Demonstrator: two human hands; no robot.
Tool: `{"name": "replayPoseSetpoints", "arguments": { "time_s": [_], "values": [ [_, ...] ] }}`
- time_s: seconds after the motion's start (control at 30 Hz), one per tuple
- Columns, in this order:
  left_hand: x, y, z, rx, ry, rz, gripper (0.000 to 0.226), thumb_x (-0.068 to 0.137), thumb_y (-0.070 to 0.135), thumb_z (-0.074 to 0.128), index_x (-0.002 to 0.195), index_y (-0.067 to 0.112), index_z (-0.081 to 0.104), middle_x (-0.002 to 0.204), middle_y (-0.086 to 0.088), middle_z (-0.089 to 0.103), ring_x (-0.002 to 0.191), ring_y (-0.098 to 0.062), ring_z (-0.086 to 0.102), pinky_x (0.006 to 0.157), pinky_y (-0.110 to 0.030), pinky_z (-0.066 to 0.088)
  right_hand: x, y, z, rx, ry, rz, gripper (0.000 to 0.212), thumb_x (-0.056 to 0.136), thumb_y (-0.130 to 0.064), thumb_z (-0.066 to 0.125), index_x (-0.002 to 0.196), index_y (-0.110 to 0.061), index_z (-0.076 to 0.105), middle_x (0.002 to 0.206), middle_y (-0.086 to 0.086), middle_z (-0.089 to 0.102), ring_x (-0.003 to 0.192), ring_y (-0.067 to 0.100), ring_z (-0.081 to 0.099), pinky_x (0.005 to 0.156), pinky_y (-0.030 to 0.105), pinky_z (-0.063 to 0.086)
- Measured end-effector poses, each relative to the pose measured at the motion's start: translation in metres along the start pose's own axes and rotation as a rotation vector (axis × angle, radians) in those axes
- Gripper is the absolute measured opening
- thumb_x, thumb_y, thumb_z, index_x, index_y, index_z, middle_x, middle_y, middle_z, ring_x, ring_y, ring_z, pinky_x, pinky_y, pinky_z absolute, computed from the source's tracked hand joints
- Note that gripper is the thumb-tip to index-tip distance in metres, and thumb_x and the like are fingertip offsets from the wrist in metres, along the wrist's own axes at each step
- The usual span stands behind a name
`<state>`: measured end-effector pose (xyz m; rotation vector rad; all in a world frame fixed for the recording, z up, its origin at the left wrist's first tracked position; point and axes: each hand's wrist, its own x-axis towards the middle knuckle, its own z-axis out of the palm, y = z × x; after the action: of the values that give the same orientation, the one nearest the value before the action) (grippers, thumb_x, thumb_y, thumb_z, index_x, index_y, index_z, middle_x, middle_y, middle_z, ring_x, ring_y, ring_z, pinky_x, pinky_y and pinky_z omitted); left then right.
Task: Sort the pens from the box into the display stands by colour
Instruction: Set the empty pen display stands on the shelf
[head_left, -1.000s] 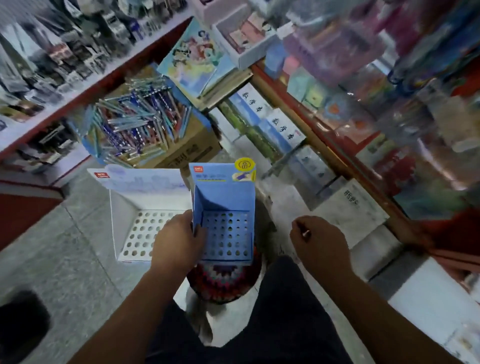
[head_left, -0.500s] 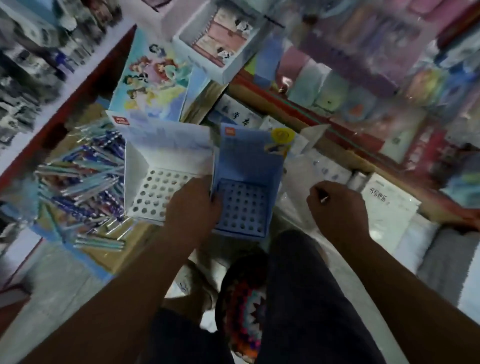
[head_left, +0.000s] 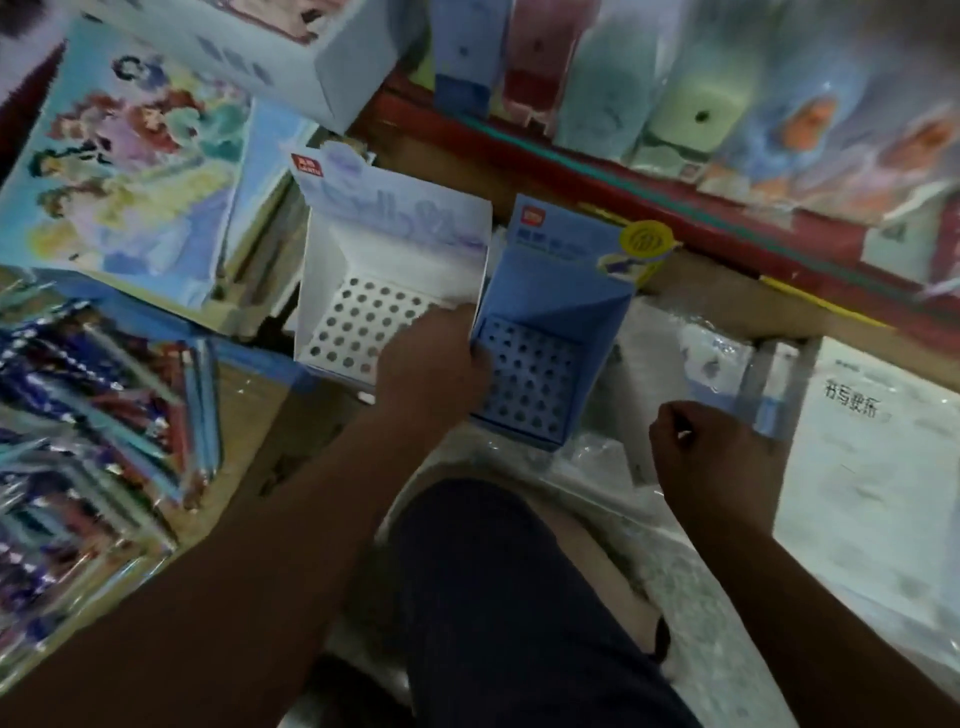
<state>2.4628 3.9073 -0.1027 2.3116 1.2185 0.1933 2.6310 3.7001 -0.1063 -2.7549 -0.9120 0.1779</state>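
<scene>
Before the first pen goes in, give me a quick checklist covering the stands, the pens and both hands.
1. Blue stand upright, holes empty: ok.
2. White stand right beside it, visible holes empty: ok.
3. Left hand grips the blue stand's left wall: ok.
4. Right hand free to pick: cannot tell; its fingers are curled, with a small glint between them.
5. Pens piled in the box on the left: ok.
6. Pen colours readable for sorting: not ok; the pile is blurred, though blue and some red show.
</scene>
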Motion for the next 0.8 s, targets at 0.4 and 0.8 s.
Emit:
{"name": "replayPoseSetpoints", "arguments": {
  "time_s": [0.4, 0.8],
  "values": [
    [0.027, 0.027, 0.075, 0.006, 0.014, 0.033, 0.025, 0.094, 0.025, 0.052, 0.114, 0.013, 0.062, 0.097, -0.010, 0.065, 0.088, -0.029, 0.062, 0.074, -0.037, 0.052, 0.025, 0.038, 0.048, 0.194, 0.115, 0.065, 0.017, 0.092, -0.020, 0.061, 0.084, -0.013, 0.074, 0.073, 0.005, 0.069, 0.054, 0.018, 0.054, 0.052, 0.021, 0.033],
    [0.006, 0.035, 0.067, -0.015, -0.090, -0.072, 0.031, 0.099, 0.028, 0.049, 0.120, 0.007, 0.057, 0.114, -0.018, 0.056, 0.104, -0.034, 0.058, 0.089, -0.046, 0.051, 0.013, 0.028, 0.011, 0.267, 0.103, 0.027, 0.042, 0.090, -0.040, 0.068, 0.121, -0.012, 0.059, 0.109, 0.006, 0.065, 0.089, 0.022, 0.063, 0.071, 0.028, 0.044]
  ]
}}
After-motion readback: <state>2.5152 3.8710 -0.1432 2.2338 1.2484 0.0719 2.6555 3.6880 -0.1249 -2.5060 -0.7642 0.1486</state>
